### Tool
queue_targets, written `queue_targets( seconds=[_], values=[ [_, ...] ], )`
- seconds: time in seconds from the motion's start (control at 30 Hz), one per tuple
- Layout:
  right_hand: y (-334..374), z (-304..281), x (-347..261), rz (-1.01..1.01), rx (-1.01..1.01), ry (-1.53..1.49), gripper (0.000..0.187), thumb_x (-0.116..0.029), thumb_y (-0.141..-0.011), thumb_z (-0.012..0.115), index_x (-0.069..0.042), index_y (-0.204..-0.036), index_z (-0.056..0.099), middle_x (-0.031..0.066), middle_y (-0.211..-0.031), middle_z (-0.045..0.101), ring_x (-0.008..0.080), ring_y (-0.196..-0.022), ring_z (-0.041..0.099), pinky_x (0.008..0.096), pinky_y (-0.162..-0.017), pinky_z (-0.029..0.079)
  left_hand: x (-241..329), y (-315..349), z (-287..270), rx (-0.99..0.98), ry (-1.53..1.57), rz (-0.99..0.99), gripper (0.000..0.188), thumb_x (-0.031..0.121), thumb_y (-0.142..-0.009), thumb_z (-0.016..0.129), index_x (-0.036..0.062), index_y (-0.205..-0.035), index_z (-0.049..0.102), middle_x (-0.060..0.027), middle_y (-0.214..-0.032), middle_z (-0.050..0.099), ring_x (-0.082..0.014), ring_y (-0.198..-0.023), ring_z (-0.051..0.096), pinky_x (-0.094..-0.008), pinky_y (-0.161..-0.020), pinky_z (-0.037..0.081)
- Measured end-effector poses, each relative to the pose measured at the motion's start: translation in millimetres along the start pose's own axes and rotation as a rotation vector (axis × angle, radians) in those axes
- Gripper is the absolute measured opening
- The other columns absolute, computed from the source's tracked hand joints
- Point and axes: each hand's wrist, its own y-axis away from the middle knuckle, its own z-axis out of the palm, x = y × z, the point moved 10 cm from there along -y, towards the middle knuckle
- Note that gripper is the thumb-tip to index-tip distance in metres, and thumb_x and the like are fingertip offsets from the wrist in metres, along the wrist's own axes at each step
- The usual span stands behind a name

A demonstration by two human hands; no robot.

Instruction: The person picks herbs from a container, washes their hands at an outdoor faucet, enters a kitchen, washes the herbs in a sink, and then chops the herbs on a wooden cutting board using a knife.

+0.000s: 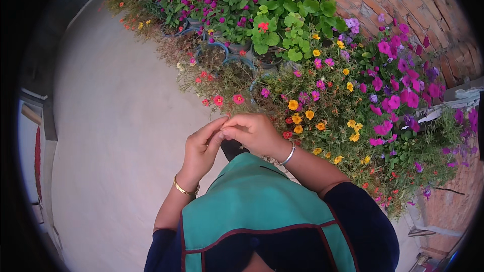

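My left hand [202, 146] and my right hand [253, 132] meet in front of my green apron [262, 191], fingertips pinched together. Whatever lies between the fingers, if anything, is too small to make out. Just beyond the hands grow moss-rose plants with red flowers [238, 99], and orange-yellow flowers [297, 119] stand to the right of my right hand. A gold bangle [185, 187] circles my left wrist, a silver bangle [288, 154] my right.
Potted plants line a brick wall [403, 0], with purple globe-shaped flowers [212, 0], a broad-leaved green plant [307, 7] and magenta petunias [396, 95]. Blue-rimmed pots [218, 46] edge the pale concrete floor [111, 136]. A doorway [33, 146] shows at far left.
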Motion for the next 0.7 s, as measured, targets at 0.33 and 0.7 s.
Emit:
queue_targets(
  seconds=[0.33,0.7],
  values=[
    [-101,-147,82,0.129,0.479,-0.163,0.019,-0.014,-0.091,0.055,0.003,-0.097,0.062,0.0069,-0.083,0.066,0.0122,-0.077,0.064,0.0252,-0.069,0.051,-68,-185,20,-0.322,0.075,-0.167,0.010,0.007,-0.089,0.061,0.0006,-0.096,0.063,0.0000,-0.085,0.063,-0.0054,-0.079,0.056,-0.0208,-0.071,0.046],
    [-92,-333,137,0.276,0.983,0.930,0.014,-0.016,-0.079,0.064,-0.008,-0.090,0.067,0.0128,-0.090,0.065,0.0300,-0.080,0.062,0.0380,-0.071,0.050,-176,-343,210,-0.393,-0.220,0.051,0.036,0.032,-0.082,0.065,0.0021,-0.102,0.063,-0.0148,-0.091,0.067,-0.0288,-0.081,0.064,-0.0358,-0.073,0.049]
  ],
)
